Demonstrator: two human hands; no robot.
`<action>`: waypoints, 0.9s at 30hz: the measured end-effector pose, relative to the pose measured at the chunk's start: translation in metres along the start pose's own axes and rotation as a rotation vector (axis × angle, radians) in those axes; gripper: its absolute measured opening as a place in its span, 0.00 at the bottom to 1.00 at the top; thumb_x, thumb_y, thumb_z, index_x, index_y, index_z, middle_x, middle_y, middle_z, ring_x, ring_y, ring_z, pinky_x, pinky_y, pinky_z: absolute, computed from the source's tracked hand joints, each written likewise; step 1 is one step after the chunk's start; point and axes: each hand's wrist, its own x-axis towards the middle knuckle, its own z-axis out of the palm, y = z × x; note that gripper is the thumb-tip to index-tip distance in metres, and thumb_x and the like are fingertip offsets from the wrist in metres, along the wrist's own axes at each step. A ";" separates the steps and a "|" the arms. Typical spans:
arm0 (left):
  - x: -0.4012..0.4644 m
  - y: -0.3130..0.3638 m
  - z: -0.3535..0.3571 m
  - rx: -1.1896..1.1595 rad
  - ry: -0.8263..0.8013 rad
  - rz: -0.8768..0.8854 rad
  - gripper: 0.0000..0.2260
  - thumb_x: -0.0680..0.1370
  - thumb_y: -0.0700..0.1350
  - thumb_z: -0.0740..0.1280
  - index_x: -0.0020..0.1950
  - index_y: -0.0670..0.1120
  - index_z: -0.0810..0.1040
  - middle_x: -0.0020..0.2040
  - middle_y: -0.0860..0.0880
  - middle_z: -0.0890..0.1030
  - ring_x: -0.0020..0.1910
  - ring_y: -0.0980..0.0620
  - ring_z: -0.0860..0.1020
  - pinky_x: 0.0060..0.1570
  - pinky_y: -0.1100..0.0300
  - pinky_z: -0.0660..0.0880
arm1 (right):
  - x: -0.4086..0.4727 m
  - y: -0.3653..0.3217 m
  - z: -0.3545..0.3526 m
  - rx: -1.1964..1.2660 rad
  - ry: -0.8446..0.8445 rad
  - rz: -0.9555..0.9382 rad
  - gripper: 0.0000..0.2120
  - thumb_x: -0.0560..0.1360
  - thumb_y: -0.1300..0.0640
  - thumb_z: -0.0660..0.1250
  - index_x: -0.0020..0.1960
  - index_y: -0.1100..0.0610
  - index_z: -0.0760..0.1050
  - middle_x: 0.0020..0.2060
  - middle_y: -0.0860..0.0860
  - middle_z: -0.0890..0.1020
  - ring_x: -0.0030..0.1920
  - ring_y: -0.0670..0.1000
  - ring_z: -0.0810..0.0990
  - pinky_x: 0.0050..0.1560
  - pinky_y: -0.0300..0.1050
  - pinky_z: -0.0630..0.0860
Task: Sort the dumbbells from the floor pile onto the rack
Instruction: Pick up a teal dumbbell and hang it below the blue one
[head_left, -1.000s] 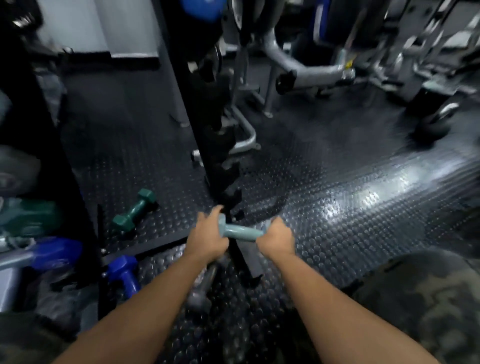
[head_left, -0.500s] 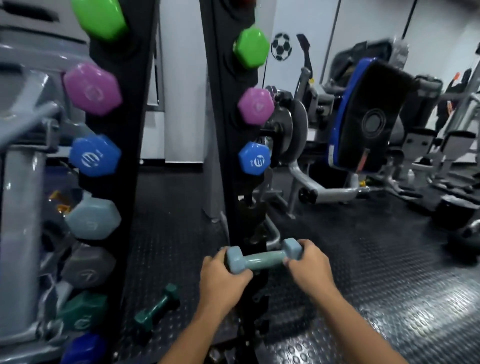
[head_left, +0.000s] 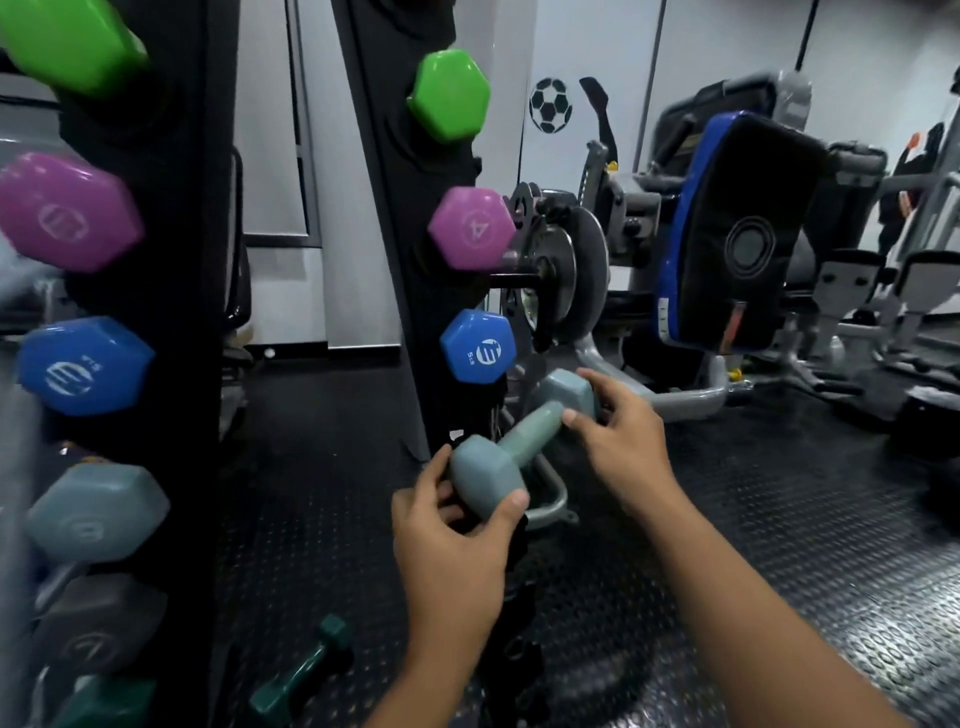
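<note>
I hold a pale grey-blue dumbbell (head_left: 522, 439) in both hands, tilted with its far end higher. My left hand (head_left: 452, 540) cups the near head, and my right hand (head_left: 621, 441) grips the far head. It sits just right of the black rack upright (head_left: 410, 270), below the blue dumbbell (head_left: 478, 345) stored there. Above that are a purple dumbbell (head_left: 470, 228) and a green dumbbell (head_left: 449, 96). A dark green dumbbell (head_left: 304, 670) lies on the floor between the uprights.
A second rack upright (head_left: 156, 322) at left carries green, purple, blue, grey-blue, grey and dark green dumbbells. Behind are a weight-plate machine (head_left: 561, 270), a blue and black strike pad (head_left: 737, 234) and benches. The floor is black studded rubber (head_left: 779, 519).
My view has risen from the floor to the rack. Both hands lifted the pale dumbbell off the floor and turned it from level to tilted beside the upright.
</note>
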 end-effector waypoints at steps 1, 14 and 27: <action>-0.001 0.004 0.006 -0.025 0.011 0.014 0.34 0.69 0.48 0.83 0.72 0.56 0.74 0.58 0.54 0.72 0.53 0.55 0.80 0.41 0.75 0.76 | 0.009 0.001 0.004 0.039 -0.004 -0.015 0.25 0.76 0.60 0.77 0.71 0.47 0.78 0.58 0.43 0.85 0.57 0.43 0.83 0.64 0.48 0.81; 0.014 -0.011 0.040 -0.106 0.127 0.042 0.30 0.73 0.43 0.79 0.72 0.58 0.75 0.59 0.58 0.69 0.56 0.60 0.78 0.46 0.74 0.78 | 0.074 0.037 0.067 0.223 -0.186 -0.015 0.23 0.81 0.62 0.69 0.73 0.46 0.76 0.60 0.47 0.83 0.56 0.44 0.83 0.49 0.35 0.80; 0.028 -0.028 0.039 -0.041 0.091 0.045 0.20 0.77 0.42 0.75 0.60 0.65 0.77 0.58 0.51 0.76 0.54 0.50 0.81 0.47 0.64 0.81 | 0.080 0.035 0.121 0.187 -0.426 -0.027 0.15 0.80 0.74 0.63 0.45 0.56 0.79 0.30 0.41 0.83 0.32 0.37 0.81 0.37 0.34 0.76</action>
